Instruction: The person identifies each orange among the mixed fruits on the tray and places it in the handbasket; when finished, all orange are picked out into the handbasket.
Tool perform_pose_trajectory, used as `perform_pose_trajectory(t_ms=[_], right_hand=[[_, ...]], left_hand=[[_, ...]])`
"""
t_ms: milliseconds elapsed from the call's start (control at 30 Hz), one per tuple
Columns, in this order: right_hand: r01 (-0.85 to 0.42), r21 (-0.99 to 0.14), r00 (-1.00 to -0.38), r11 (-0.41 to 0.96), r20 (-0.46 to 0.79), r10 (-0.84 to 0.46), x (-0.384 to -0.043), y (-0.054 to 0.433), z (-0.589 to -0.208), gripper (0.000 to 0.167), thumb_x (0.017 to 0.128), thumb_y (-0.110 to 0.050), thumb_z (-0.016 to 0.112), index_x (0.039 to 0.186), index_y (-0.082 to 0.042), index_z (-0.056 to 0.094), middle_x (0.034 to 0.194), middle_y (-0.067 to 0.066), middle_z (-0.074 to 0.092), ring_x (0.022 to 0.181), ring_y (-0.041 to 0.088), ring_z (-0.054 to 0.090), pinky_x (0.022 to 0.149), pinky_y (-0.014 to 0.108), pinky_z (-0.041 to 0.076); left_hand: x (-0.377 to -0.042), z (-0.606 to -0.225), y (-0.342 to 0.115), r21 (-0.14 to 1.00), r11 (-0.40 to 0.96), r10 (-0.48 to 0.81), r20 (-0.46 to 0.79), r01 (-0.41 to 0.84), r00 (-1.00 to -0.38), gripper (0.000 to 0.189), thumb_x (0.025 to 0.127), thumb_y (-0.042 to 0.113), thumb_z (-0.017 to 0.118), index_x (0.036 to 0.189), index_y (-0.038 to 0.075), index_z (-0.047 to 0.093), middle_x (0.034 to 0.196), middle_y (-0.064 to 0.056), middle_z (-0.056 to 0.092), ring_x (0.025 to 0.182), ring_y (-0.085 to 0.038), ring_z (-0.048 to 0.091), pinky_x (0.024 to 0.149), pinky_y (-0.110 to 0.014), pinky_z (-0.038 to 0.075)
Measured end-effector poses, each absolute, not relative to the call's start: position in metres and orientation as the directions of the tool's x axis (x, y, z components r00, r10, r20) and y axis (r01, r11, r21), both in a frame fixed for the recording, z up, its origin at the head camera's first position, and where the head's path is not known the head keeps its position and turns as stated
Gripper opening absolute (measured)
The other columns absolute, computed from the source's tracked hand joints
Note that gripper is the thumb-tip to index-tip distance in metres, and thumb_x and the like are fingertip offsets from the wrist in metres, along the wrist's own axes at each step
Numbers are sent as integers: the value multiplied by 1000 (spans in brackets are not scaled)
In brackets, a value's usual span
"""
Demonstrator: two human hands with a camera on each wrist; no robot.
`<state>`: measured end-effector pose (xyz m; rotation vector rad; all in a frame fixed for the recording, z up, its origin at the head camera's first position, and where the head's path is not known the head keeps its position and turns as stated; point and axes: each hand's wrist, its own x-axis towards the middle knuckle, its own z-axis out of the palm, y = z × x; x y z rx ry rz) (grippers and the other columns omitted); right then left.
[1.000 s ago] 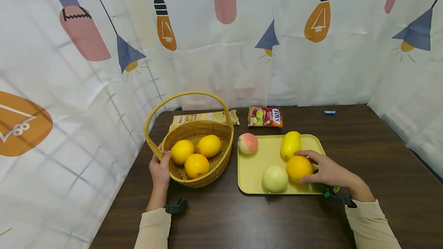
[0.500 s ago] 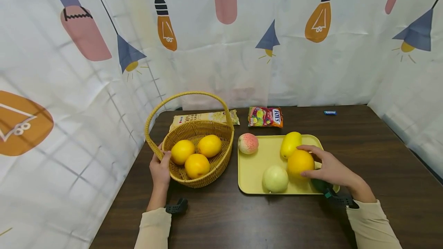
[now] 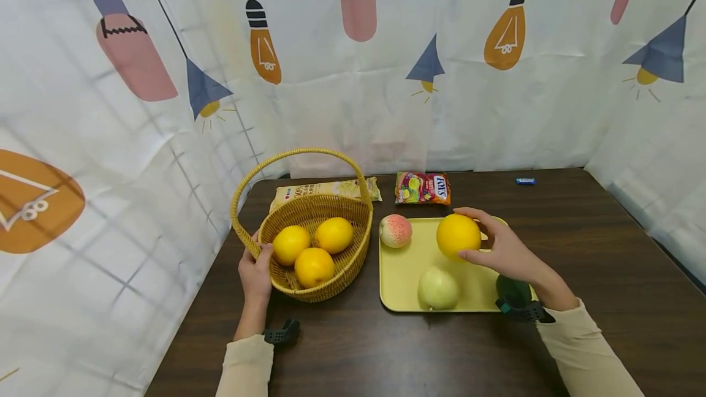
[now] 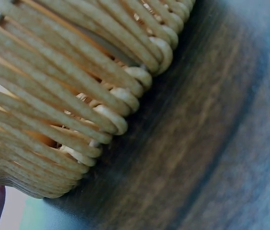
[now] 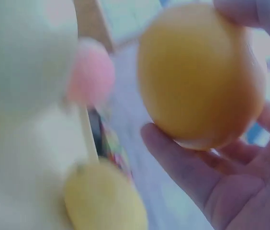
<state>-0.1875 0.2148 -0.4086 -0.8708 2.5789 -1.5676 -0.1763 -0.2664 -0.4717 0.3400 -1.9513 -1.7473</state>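
My right hand (image 3: 510,253) holds an orange (image 3: 458,236) between thumb and fingers, raised over the yellow tray (image 3: 399,271). In the right wrist view the fingers wrap around the orange (image 5: 199,76). My left hand (image 3: 255,274) grips the left side of the wicker basket (image 3: 347,274), near the foot of its tall handle; the weave (image 4: 53,91) fills much of the left wrist view. Three orange-yellow fruits (image 3: 314,267) lie inside the basket. On the tray are a peach (image 3: 395,231) and a pale green round fruit (image 3: 438,288). A yellow oblong fruit (image 5: 106,196) is hidden behind the orange in the head view.
A dark green fruit (image 3: 512,290) sits at the tray's right end, under my right wrist. Behind the tray lies a colourful candy bag (image 3: 423,188). A pale yellow packet (image 3: 347,187) is behind the basket, and a small blue item (image 3: 526,181) lies at the far right.
My right hand has lifted the orange off the tray and moved it left and away from me, now in front of the yellow oblong fruit. The left hand and basket stay put.
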Motion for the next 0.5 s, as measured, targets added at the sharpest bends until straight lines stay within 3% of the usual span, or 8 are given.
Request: perform_pose_trajectory(t_ms=[167,400,500], right_hand=[[-466,-833,-813,299,269,-516,-194,177,-405,70,85,-16,77,145,-17,42,138,7,48,106,26,57,83,31,54],[-508,-824,-761,253,290,-581,-195,126,-402,72,81,-22,81,143,-23,45,143,-2,45,115,22,52,87,40,53],[-529,-814,-744,241,307,-593,-192,107,-393,72,81,-19,81,144,-19,45,143,-2,44,117,20,52,87,41,53]], left_hand=[[-177,-471,-266,979,163,-503,192,126,-843,41,98,19,56,136,4,55,134,-18,55,98,-14,52,74,-13,43],[-177,-472,-266,980,171,-517,176,100,-837,42,97,19,57,138,9,56,132,-16,56,98,-15,52,74,-10,43],[-177,-472,-266,981,166,-517,174,101,-838,42,97,19,57,137,7,56,127,-15,57,97,-16,51,74,-11,43]])
